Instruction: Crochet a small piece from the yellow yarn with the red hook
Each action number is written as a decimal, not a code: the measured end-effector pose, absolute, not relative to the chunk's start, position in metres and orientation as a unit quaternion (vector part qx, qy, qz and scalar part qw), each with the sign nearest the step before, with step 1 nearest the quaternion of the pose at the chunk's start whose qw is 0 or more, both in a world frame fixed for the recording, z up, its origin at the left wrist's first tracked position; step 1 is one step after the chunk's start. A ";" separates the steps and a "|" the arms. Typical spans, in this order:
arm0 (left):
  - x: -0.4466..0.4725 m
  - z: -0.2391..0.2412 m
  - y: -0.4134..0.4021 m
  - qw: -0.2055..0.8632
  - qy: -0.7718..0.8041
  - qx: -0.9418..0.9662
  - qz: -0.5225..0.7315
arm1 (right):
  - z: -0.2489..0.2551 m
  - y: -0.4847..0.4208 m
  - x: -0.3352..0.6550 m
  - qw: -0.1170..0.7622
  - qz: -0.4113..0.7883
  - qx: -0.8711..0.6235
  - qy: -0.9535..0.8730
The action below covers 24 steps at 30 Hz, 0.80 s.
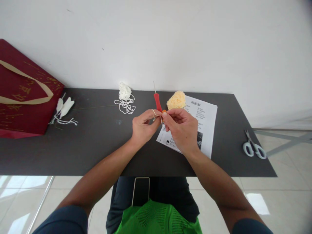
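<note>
My left hand [142,125] is closed in a pinch, with pale yellow yarn looped over its fingers. It meets my right hand [181,128] above the dark table [92,143]. My right hand is closed on a small orange piece at its fingertips, next to a red-handled crochet hook [157,101] that points up and away. I cannot tell which hand grips the hook. A ball of pale yellow yarn [176,100] lies just behind my right hand on a printed paper sheet [207,120].
A tangle of white yarn [125,96] lies at the back of the table. White tassel-like pieces [63,109] sit left, beside a dark red gift bag [23,94]. Scissors [253,148] lie near the right edge. A phone [140,191] rests on my lap.
</note>
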<state>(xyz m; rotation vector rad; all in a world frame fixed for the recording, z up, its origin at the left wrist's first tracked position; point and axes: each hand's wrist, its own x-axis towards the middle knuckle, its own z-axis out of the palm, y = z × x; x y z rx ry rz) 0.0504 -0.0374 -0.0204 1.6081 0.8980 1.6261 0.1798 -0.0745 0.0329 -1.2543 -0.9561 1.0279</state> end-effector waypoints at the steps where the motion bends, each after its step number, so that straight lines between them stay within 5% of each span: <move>1: 0.050 -0.021 -0.037 0.335 0.342 0.620 0.622 | 0.033 -0.074 0.181 0.586 0.445 -0.534 -0.416; 24: 0.044 -0.018 -0.033 0.364 0.368 0.619 0.590 | 0.020 -0.061 0.193 0.555 0.481 -0.500 -0.459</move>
